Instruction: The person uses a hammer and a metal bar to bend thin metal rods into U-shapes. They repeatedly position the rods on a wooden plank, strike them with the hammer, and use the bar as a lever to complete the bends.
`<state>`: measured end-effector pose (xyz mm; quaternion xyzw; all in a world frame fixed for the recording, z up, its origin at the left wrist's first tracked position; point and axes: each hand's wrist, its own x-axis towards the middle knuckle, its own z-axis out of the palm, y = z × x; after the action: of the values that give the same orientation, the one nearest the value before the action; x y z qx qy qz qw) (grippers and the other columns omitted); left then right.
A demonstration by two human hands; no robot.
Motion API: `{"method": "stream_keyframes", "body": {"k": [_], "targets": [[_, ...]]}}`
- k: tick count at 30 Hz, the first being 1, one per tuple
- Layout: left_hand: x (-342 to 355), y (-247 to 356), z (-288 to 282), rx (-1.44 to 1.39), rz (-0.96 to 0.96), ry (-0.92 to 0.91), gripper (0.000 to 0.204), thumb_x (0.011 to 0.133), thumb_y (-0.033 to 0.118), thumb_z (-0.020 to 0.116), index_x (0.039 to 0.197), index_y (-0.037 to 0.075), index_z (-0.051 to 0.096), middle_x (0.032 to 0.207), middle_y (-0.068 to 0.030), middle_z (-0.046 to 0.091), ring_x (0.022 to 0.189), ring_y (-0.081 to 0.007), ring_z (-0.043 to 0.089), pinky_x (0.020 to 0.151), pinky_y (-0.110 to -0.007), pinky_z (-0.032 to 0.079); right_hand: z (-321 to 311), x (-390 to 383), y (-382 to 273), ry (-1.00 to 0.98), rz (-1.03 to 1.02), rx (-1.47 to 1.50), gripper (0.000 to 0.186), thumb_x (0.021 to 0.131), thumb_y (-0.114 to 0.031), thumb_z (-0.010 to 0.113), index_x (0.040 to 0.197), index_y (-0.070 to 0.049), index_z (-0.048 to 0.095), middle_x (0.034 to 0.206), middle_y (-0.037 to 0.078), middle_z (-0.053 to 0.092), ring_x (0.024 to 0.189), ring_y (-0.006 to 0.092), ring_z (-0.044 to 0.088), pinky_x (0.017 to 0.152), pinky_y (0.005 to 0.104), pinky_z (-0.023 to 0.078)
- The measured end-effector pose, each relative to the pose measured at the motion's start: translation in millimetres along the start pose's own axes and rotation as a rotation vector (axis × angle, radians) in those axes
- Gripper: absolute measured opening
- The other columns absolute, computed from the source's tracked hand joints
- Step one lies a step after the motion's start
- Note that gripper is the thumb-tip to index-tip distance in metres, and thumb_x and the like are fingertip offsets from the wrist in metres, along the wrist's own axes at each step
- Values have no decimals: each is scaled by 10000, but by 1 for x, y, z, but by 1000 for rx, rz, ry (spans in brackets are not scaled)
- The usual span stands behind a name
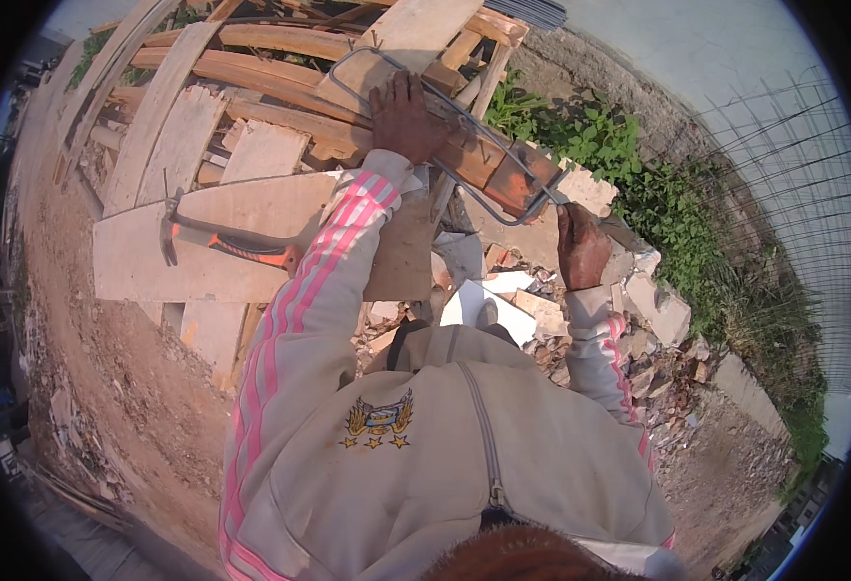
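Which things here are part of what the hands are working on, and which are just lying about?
In use:
left hand
right hand
bent steel rod loop
reddish wooden block under the loop

Lying about:
hammer on the flat board
stacked planks
rubble
weeds

An outdoor building site: stacked timber planks [251,155], broken rubble [638,290], bare dirt ground [125,368], wire mesh [803,194].

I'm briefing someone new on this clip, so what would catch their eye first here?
First, the person's two hands at upper centre: the left hand presses on a bent steel rod loop lying over an orange-stained plank, while the right hand grips the loop's lower corner. Next, a hammer with an orange handle lies on a pale board to the left, amid stacked scrap timber.
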<state>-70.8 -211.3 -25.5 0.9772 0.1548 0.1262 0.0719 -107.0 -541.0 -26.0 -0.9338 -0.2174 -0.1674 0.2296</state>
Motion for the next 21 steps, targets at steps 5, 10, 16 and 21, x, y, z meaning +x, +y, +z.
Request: {"method": "stream_keyframes", "body": {"k": [5,10,16,21], "targets": [[5,-9,15,47,86,102,1047,804,727,606,1476,-50,401,1545,-233,366,1440,-365,355,1192,-543,211,-18,1,1,39,121,164,249,1005,-293,592,1000,-59,678,873,170,685,732,396,656,618,463,510],[1,-14,11,80,111,124,1031,799,754,585,1431,-52,472,1538,-236,380,1428,-365,374,1157,-547,247,-19,-45,35,-53,419,316,393,1042,-402,503,1052,-52,681,825,209,668,742,426,643,654,479,505],[18,-18,28,157,96,29,1172,765,861,511,1478,-62,392,1552,-246,351,1444,-355,354,1130,-615,229,36,-166,80,-313,602,442,445,1026,-463,493,973,-60,672,701,164,634,646,342,639,609,444,497],[21,-25,32,181,78,-34,1272,727,931,458,1512,-61,326,1569,-275,306,1458,-404,324,1147,-626,206,61,-210,108,-451,773,702,400,1004,-416,523,940,-50,668,622,41,577,530,135,579,522,331,465]]}}
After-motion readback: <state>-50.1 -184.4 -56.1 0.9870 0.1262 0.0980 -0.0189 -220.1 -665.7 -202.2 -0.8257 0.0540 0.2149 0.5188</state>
